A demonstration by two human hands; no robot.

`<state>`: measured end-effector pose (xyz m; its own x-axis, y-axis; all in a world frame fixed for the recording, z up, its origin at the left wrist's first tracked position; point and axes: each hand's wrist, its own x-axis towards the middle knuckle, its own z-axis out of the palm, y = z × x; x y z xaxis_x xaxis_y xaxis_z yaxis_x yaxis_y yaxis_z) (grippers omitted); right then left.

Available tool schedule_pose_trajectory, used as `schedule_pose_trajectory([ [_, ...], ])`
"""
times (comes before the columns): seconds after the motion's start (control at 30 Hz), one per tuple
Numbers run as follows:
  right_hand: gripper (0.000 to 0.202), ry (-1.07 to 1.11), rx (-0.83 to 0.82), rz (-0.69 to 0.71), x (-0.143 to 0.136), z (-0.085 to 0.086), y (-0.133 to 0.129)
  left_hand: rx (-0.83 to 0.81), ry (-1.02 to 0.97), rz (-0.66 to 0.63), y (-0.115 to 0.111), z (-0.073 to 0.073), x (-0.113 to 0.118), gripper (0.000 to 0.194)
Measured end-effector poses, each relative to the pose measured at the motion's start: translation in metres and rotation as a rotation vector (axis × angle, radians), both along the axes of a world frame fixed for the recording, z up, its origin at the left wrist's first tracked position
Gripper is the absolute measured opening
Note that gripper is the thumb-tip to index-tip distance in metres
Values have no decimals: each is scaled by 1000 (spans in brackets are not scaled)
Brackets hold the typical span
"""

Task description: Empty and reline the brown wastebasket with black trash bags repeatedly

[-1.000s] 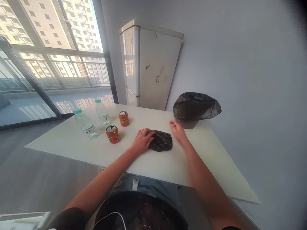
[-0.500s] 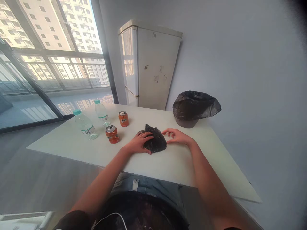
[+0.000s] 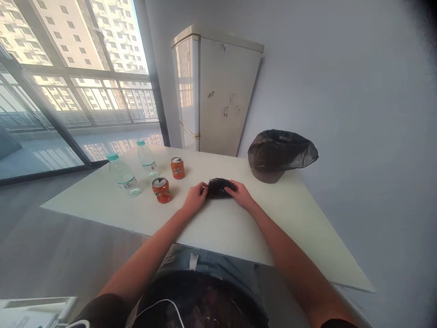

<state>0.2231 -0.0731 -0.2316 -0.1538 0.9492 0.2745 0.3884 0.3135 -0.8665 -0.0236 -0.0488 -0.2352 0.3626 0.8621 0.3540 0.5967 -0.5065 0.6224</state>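
Note:
A crumpled black plastic bag (image 3: pixel 218 187) lies on the white table (image 3: pixel 218 223), between my two hands. My left hand (image 3: pixel 197 197) grips its left end with the fingers closed. At the other end, my right hand (image 3: pixel 240 193) has closed its thumb and fingers on the bag; some of its fingers are hidden behind the plastic. Left of my left hand stand a dented orange can (image 3: pixel 162 191) and, farther back, a second orange can (image 3: pixel 177 168).
Two clear bottles with green caps, one nearer (image 3: pixel 124 178) and one farther (image 3: pixel 147 159), stand at the left. A bin lined with a black bag (image 3: pixel 273 157) stands at the back right. Behind the table are a fridge (image 3: pixel 225 91) and a wall.
The black bag has become flatter and narrower. My left hand has moved from on top of it to its left end; my right hand has closed on its right end.

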Motion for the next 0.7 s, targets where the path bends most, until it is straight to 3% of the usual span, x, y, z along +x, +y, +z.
schedule_pose_trajectory([
  [0.13,39,3,7,-9,-7,-5,1,119,-66,44,-11,5,0,37],
  [0.27,39,-52,11,-45,-10,-12,4,330,102,-169,-19,3,12,48],
  [0.37,51,-92,29,-85,-11,-11,2,271,320,-186,-13,-12,23,56],
  [0.47,53,-232,237,-120,-15,-3,-2,208,418,-179,-4,-30,27,58],
  [0.57,48,-502,403,5,-25,0,-4,210,429,-174,-1,-40,27,59],
  [0.7,60,-739,197,137,-36,-11,-1,204,446,-168,0,-47,25,59],
])
